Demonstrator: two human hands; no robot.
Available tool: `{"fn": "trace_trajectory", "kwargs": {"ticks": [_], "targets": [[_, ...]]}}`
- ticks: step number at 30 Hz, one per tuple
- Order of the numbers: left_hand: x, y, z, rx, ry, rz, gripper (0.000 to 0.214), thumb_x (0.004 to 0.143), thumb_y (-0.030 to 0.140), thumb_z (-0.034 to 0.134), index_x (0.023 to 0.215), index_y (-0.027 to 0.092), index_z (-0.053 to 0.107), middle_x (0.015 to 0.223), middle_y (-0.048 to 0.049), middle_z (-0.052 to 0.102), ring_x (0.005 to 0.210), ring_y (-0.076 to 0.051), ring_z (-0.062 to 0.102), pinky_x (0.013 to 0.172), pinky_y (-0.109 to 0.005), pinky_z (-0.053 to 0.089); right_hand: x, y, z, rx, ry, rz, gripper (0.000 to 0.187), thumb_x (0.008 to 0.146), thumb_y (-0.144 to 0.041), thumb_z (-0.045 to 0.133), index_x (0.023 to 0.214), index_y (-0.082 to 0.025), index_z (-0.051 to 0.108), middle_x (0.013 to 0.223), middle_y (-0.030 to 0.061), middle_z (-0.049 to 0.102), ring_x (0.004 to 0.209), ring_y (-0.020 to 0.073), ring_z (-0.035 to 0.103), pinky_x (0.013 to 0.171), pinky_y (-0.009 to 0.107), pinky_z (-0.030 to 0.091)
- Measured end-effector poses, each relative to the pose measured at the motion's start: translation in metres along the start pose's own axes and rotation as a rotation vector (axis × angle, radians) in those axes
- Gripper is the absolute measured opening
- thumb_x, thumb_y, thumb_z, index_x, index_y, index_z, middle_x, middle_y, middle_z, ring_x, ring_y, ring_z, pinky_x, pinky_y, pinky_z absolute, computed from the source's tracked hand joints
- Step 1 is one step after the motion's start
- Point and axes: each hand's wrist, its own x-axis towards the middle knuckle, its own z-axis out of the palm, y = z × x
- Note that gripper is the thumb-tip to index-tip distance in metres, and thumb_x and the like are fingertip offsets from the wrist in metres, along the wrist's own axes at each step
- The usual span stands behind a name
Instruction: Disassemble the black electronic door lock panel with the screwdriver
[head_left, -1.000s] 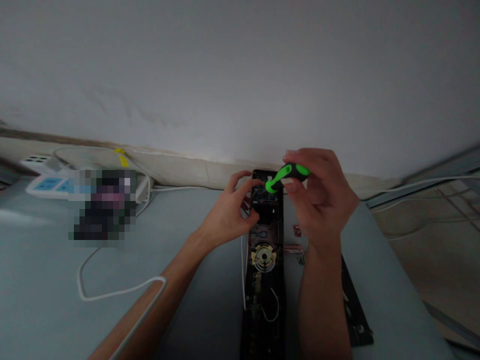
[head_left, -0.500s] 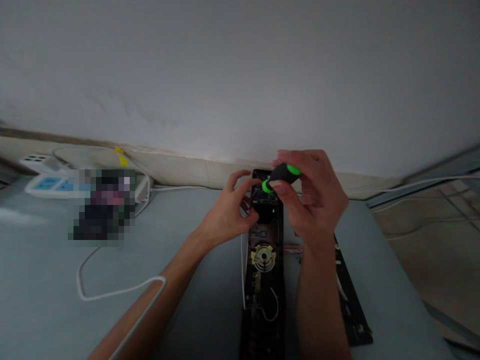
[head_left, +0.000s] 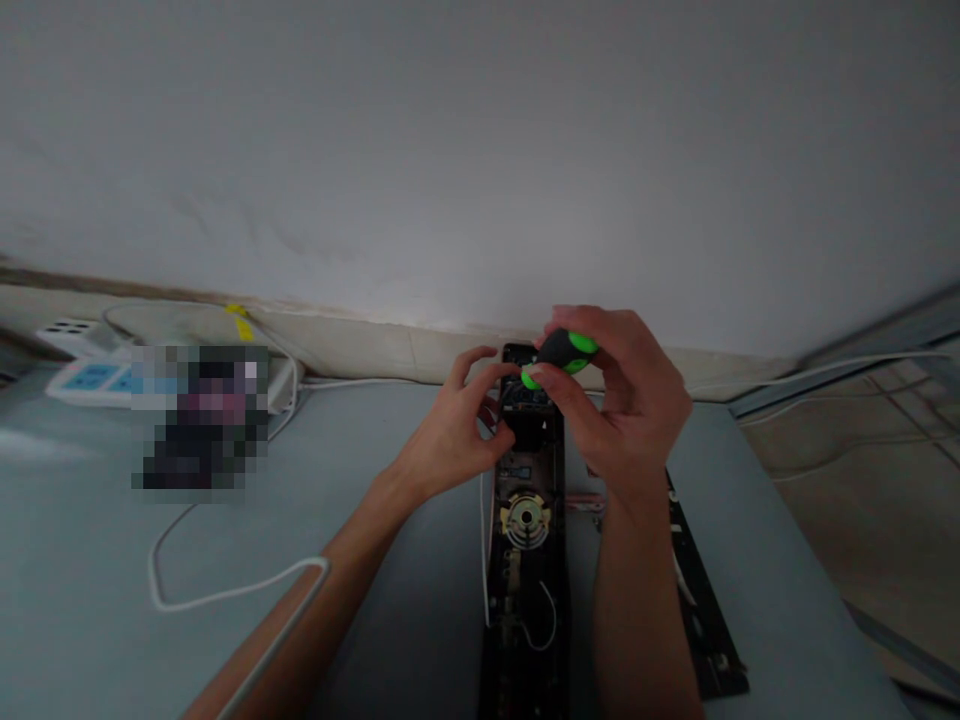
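Observation:
A long black door-lock body lies open on the grey table, its brass round part and white wires showing. My right hand is closed round a black and green screwdriver, which points down at the lock's far end. My left hand rests at the lock's left edge near that end, thumb and fingers curled and pinching the frame there. What lies under the screwdriver tip is hidden by my fingers.
A second black plate lies right of my right forearm. A white cable loops across the table's left. A white and blue power strip and a blurred patch sit at the far left by the wall. Floor shows at right.
My right hand has carried the screwdriver a little left and down, so it stands more upright over the lock's far end. My left hand has hardly moved.

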Motion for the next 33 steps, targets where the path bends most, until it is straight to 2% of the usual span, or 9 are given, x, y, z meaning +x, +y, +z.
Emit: {"fn": "trace_trajectory", "kwargs": {"ticks": [4,7,13,18,20,22,26,30,33], "targets": [[0.000,0.001,-0.001,-0.013,-0.002,-0.017,0.065,0.073,-0.001,0.060,0.133,0.022,0.052,0.156,-0.0133,0.035,0.066,-0.003,0.064,0.074,-0.032,0.067,-0.002,-0.004,-0.002,0.041,-0.069,0.048,0.055,0.094,-0.013,0.065,0.140,-0.042,0.059,0.129,-0.0004,0.071,0.108,0.0208,0.074,0.097,0.045,0.065],[0.000,0.000,-0.001,-0.031,-0.001,-0.019,0.063,0.073,-0.001,0.060,0.131,0.022,0.052,0.155,-0.0136,0.035,0.065,-0.003,0.064,0.073,-0.032,0.067,-0.002,-0.003,-0.003,0.025,-0.061,0.015,0.059,0.090,-0.009,0.070,0.138,-0.042,0.061,0.127,-0.0013,0.072,0.106,0.0204,0.075,0.096,0.044,0.065],[0.000,-0.001,0.000,-0.038,0.019,-0.004,0.059,0.074,0.000,0.060,0.129,0.021,0.054,0.154,-0.0135,0.036,0.066,-0.003,0.064,0.072,-0.032,0.068,-0.001,0.002,-0.001,-0.004,-0.004,-0.025,0.043,0.083,-0.012,0.081,0.120,-0.031,0.071,0.104,-0.0004,0.071,0.088,0.0170,0.070,0.075,0.038,0.063],[0.001,-0.001,-0.001,-0.065,0.001,-0.030,0.061,0.076,0.001,0.060,0.132,0.023,0.053,0.154,-0.0122,0.036,0.066,-0.003,0.065,0.072,-0.031,0.068,0.000,0.001,-0.007,-0.224,0.009,-0.086,0.046,0.082,-0.015,0.082,0.123,-0.029,0.066,0.111,0.0001,0.074,0.093,0.0175,0.071,0.080,0.037,0.062],[0.001,0.000,-0.001,-0.066,0.000,-0.033,0.060,0.077,0.002,0.061,0.132,0.024,0.052,0.154,-0.0123,0.036,0.067,-0.003,0.066,0.073,-0.031,0.067,0.001,-0.003,-0.011,-0.322,0.005,-0.097,0.045,0.081,-0.016,0.082,0.121,-0.028,0.065,0.109,-0.0001,0.075,0.085,0.0159,0.069,0.072,0.034,0.060],[0.001,0.001,-0.001,-0.051,0.003,-0.028,0.057,0.079,0.004,0.063,0.132,0.023,0.053,0.153,-0.0124,0.036,0.067,-0.003,0.065,0.075,-0.032,0.067,0.001,-0.009,-0.014,-0.325,-0.038,-0.042,0.041,0.086,-0.015,0.076,0.122,-0.027,0.062,0.112,0.0009,0.075,0.082,0.0147,0.068,0.066,0.032,0.059],[0.001,0.002,-0.001,-0.017,0.002,-0.028,0.055,0.080,0.006,0.066,0.131,0.022,0.054,0.153,-0.0125,0.036,0.066,-0.002,0.064,0.076,-0.032,0.067,0.003,-0.019,-0.015,-0.277,-0.154,0.006,0.041,0.090,-0.010,0.064,0.126,-0.027,0.056,0.122,0.0048,0.072,0.105,0.0202,0.070,0.079,0.037,0.062],[0.001,0.001,-0.001,0.001,0.007,-0.016,0.061,0.077,0.003,0.064,0.133,0.023,0.052,0.155,-0.0138,0.035,0.067,-0.004,0.065,0.075,-0.033,0.068,0.004,-0.016,-0.013,-0.381,-0.056,-0.039,0.031,0.087,-0.018,0.073,0.113,-0.028,0.058,0.103,0.0015,0.072,0.086,0.0180,0.069,0.069,0.034,0.061],[0.001,0.001,0.001,0.021,0.012,-0.014,0.062,0.075,0.001,0.063,0.132,0.022,0.053,0.155,-0.0146,0.034,0.066,-0.004,0.064,0.075,-0.035,0.068,0.004,-0.013,-0.012,-0.368,-0.063,-0.070,0.031,0.087,-0.012,0.069,0.111,-0.028,0.057,0.104,0.0026,0.069,0.098,0.0204,0.069,0.082,0.039,0.062]]}}
